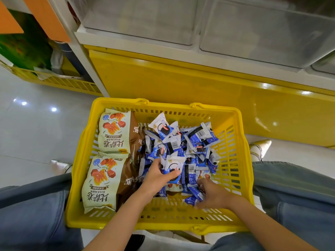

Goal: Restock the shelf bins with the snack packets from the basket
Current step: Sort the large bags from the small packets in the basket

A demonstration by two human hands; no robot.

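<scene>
A yellow plastic basket [79,160] stands on the floor between my knees. Its right half holds a heap of several small blue-and-white cookie packets [181,142]. Along its left side lie two large cream snack bags [113,131] with brown-edged bags beside them. My left hand [157,176] reaches into the heap and grips a blue-and-white packet [173,166] between thumb and fingers. My right hand [212,194] is curled over several blue packets [194,197] near the basket's front wall. Above stand two clear shelf bins [141,17], which look empty.
The bins sit on a white shelf ledge [163,49] above a glossy yellow base panel [181,80]. A second yellow crate [59,82] with goods stands at the left behind a white upright. My jeans-clad legs flank the basket on a shiny white tile floor [36,124].
</scene>
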